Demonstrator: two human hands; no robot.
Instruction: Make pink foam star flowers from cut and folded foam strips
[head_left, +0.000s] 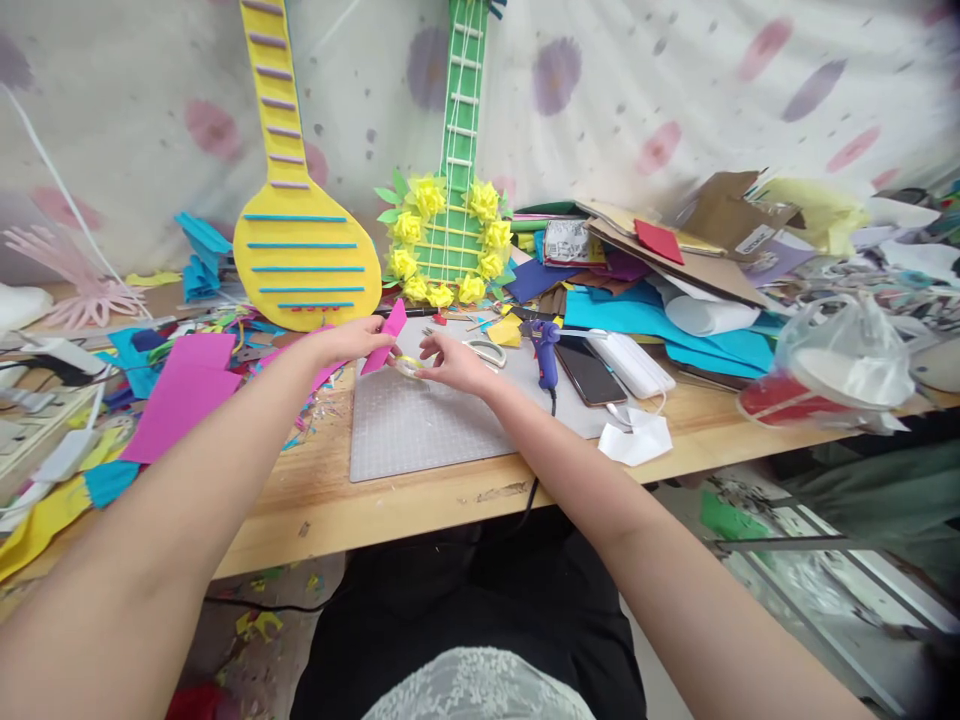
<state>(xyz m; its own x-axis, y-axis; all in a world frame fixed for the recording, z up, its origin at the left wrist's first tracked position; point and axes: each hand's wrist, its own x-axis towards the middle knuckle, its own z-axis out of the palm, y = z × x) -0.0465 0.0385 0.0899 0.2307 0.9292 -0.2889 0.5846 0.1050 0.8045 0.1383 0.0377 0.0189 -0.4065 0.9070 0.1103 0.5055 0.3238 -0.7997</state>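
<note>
My left hand [358,340] is closed on a folded magenta paper strip [392,322], held above the back left part of the grey cutting mat [420,440]. Close by on the right, my right hand [454,362] has its fingers curled at a shiny, yellowish ring that looks like a roll of tape [409,367]. Part of this ring is hidden by the fingers. Just beyond the right hand lies a pale looped handle [487,352], perhaps of scissors. A purple hot glue gun [544,350] stands on the mat to the right.
Behind the mat lean a yellow paper guitar [307,255] and a green one [466,130] ringed with yellow flowers. Magenta sheets [184,390] and scraps lie left. To the right are a phone [590,370], a white power bank [637,363], stacked paper and a bagged red cup [795,385].
</note>
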